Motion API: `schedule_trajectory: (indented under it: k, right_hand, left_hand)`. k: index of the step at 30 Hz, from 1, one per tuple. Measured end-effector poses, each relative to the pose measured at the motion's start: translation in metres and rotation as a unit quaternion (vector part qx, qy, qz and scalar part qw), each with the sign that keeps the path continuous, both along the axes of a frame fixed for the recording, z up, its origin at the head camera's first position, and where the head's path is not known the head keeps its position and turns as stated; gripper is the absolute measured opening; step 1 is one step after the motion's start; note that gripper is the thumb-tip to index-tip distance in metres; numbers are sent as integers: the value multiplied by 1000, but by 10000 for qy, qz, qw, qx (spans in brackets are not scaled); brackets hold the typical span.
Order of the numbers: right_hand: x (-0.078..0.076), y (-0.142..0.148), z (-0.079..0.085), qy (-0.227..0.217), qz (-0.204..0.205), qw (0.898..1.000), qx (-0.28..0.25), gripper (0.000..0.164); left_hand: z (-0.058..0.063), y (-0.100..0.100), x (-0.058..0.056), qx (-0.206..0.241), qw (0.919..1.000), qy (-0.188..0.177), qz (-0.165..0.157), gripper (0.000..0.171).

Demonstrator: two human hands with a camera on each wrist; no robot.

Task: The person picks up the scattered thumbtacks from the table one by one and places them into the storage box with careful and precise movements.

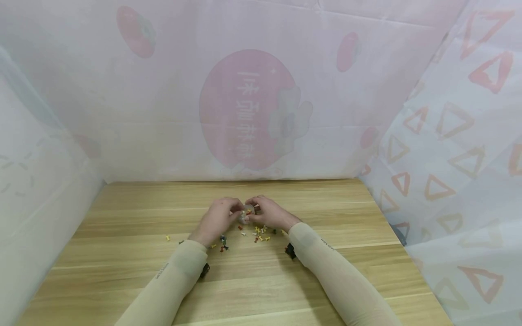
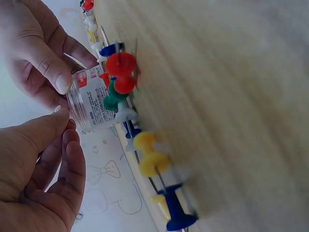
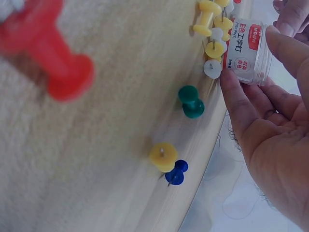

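A small clear jar (image 3: pixel 248 50) with a printed push pin label stands on the wooden table. My right hand (image 1: pixel 271 213) grips it, thumb near the rim and fingers along its side. Several push pins show inside it in the head view. My left hand (image 1: pixel 220 219) is at the jar's mouth, thumb and forefinger brought close together, the other fingers bent. A small whitish spot shows at its thumb tip; I cannot tell whether a pin is between the fingertips. Loose pins lie about, among them a red push pin (image 2: pixel 120 72) and a green push pin (image 3: pixel 191 101).
More push pins are scattered on the wooden table (image 1: pixel 253 280): a yellow push pin (image 1: pixel 167 237) far left, and several in front of the jar and under the left wrist. A patterned sheet (image 1: pixel 163 113) hangs behind the table, with another sheet (image 1: pixel 456 181) on the right.
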State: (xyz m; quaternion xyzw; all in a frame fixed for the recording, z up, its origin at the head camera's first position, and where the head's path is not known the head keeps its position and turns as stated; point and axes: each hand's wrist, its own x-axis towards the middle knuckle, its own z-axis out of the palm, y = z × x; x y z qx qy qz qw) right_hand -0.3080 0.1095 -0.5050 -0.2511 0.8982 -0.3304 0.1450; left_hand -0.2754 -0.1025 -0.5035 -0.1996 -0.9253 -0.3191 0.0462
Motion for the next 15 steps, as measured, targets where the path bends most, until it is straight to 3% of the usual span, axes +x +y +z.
schedule_trajectory:
  k: [9, 15]
  right_hand:
    - [1, 0, 0, -40, 12, 10000, -40, 58]
    - [0, 1, -1, -34, -23, 10000, -50, 57]
  left_hand:
    - [7, -8, 4, 5, 9998, -143, -137, 15]
    - [9, -18, 6, -336, 9992, -110, -202, 13]
